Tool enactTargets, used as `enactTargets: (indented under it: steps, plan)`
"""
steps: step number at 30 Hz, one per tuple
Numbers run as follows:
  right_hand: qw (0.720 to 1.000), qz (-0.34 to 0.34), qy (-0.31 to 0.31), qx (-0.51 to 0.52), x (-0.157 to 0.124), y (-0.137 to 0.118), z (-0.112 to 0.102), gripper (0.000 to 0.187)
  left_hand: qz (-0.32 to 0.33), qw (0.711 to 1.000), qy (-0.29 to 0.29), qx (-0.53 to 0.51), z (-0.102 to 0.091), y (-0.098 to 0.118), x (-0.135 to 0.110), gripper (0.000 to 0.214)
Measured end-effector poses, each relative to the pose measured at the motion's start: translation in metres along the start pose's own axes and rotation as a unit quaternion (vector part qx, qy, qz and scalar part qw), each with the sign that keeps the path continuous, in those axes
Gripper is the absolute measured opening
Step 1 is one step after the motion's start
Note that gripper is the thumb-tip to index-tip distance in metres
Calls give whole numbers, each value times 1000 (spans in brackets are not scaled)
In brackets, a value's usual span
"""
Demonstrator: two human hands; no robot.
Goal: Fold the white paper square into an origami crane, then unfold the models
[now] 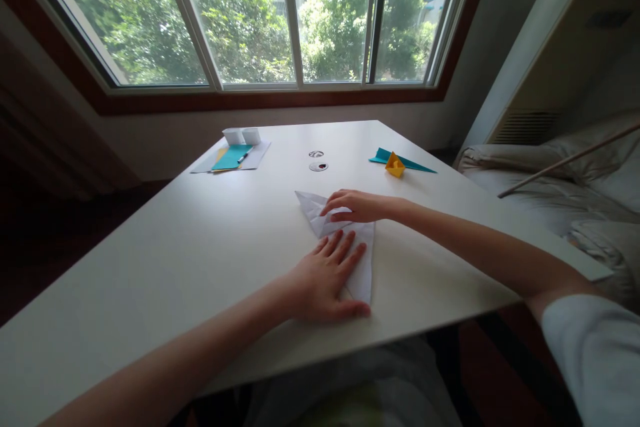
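Observation:
A folded sheet of white paper [364, 260] lies on the white table [200, 247] in front of me, its pointed end toward the upper left. My left hand [327, 280] presses flat on its lower part, fingers spread. My right hand [353, 205] rests over its upper part with the fingers bent down onto the paper. Whether those fingertips pinch a fold or only touch it, I cannot tell. Parts of the paper are covered by both hands.
At the back right sit an orange folded paper boat [395, 165] and a teal paper plane [415, 164]. Two small round pieces [318, 166] lie at the back middle. Back left, teal paper [233, 157], a pen [243, 156] and white folded pieces [241, 136] share a stack of sheets.

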State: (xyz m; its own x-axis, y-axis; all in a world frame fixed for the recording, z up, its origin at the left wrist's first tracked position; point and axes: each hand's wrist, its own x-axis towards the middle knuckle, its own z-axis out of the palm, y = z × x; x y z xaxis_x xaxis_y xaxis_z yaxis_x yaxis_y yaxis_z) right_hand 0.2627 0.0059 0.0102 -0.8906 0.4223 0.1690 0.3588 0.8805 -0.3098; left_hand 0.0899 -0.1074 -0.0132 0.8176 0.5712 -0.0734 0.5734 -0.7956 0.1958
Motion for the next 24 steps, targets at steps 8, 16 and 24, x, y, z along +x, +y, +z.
enactTargets:
  steps: [8, 16, 24]
  plan:
    - [999, 41, 7, -17, 41, 10, 26, 67, -8, 1000, 0, -2, -3, 1, -2, 94]
    - [992, 57, 24, -108, 67, 23, 37, 85, -7, 1000, -6, -10, -2, 0, -3, 93]
    - [988, 96, 36, -119, 102, 55, 39, 81, -1, 1000, -2, -5, 0, -3, -2, 94]
